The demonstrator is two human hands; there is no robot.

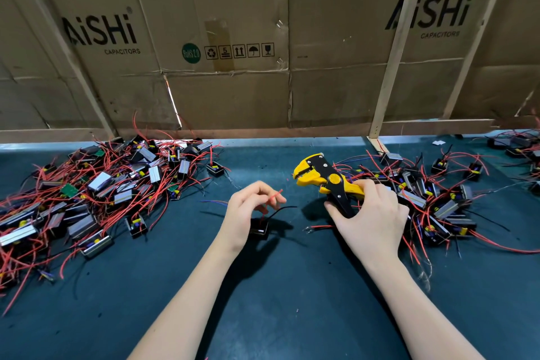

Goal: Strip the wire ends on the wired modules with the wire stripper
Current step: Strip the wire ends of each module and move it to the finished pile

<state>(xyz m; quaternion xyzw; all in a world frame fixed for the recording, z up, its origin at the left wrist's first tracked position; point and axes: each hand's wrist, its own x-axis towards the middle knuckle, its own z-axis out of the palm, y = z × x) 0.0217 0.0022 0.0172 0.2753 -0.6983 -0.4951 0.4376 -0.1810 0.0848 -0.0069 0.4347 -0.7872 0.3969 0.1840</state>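
Observation:
My left hand (248, 210) pinches the red wire (274, 195) of a small black wired module (259, 229) that hangs just below the palm, near the mat. A black wire (282, 209) curves out of the same module to the right. My right hand (371, 219) grips the handles of the yellow and black wire stripper (324, 177). The stripper's jaws point left, toward the red wire's tip, with a short gap between them.
A big heap of wired modules (96, 187) with red wires lies on the left of the dark blue mat (292, 286). Another heap (438, 196) lies at the right, behind my right hand. A cardboard wall (233, 38) with wooden battens closes the back.

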